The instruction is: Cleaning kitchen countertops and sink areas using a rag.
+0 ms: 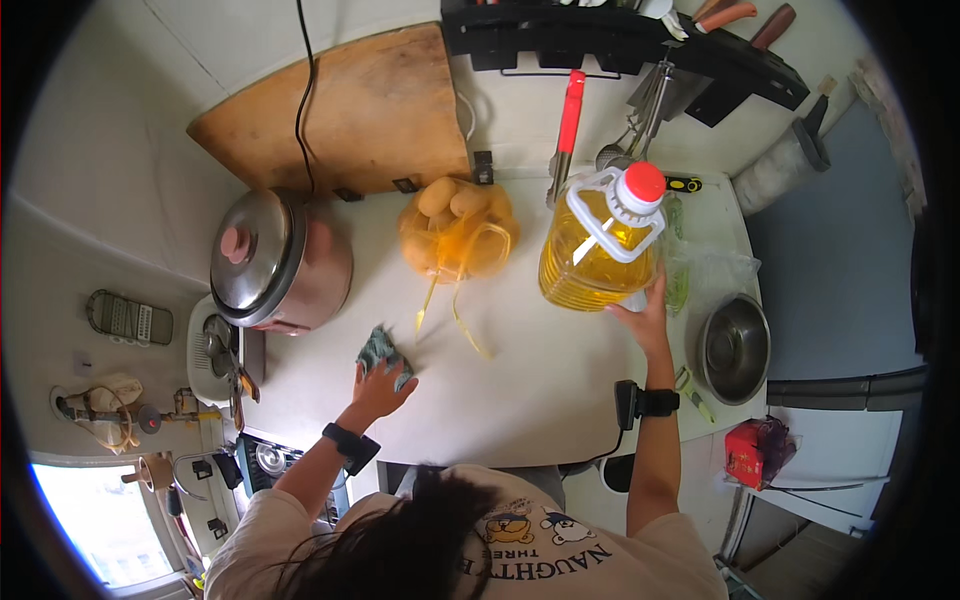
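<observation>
My left hand [380, 388] lies over a crumpled grey-green cloth [381, 352] on the white countertop [517, 405], gripping it from above. At the right, my right hand [645, 315] grips the lower front corner of a large clear plastic jug of yellow oil [592, 266]. Its thumb is at the base and its fingers run up the side. The jug has a red cap [645, 182] and a white handle [600, 225]. Between my hands and farther back sits an orange mesh bag [454, 232] of round produce that looks like potatoes, its yellow ties trailing forward.
A pink cooker [300, 270] with a metal lid stands left. Behind leans a wooden board [360, 112]. A steel bowl [735, 349], green-handled scissors [697, 397] and bagged green vegetables [677, 281] line the right edge. Utensils hang from a black wall rack [540, 34].
</observation>
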Motion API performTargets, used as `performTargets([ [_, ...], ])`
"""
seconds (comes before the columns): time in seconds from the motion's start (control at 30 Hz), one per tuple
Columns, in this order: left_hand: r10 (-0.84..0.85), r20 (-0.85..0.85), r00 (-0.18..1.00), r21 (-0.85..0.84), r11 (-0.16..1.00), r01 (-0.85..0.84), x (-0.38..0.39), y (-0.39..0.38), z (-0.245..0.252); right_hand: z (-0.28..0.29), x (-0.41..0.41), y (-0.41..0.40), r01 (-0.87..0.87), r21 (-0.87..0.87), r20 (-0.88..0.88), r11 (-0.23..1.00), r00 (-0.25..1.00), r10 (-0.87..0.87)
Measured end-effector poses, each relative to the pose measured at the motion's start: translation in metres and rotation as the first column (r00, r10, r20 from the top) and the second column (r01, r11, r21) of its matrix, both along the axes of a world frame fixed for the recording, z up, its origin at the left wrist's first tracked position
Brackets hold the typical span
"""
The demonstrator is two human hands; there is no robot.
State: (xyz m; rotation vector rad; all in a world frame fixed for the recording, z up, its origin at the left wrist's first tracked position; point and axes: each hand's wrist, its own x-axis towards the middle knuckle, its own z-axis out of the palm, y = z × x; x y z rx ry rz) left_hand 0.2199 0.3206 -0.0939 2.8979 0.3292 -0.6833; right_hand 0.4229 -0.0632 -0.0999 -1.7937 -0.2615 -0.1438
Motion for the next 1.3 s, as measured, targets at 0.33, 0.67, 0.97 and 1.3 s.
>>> performTargets([
  [0.33,0.045,0.585,0.81,-0.59,0.709,0.387,0.163,-0.133,0.087,-0.004,-0.001,0.053,-0.084,0.253,0.002,0.964,0.996,0.086],
  [0.67,0.242,0.411,0.879,-0.865,0.407,0.293,0.188,-0.081,0.062,-0.011,-0.072,0.128,0.008,-0.081,0.06,0.997,0.998,-0.003],
  [0.97,0.201,0.25,0.947,-0.891,0.432,0.143,0.154,-0.09,0.092,-0.022,-0.055,0.04,0.036,0.007,0.05,0.999,0.998,-0.036],
  [1.3,0.225,0.655,0.721,-0.668,0.618,0.414,0.167,-0.131,0.071,0.016,0.007,0.058,-0.234,0.096,-0.023,0.967,0.971,0.237],
])
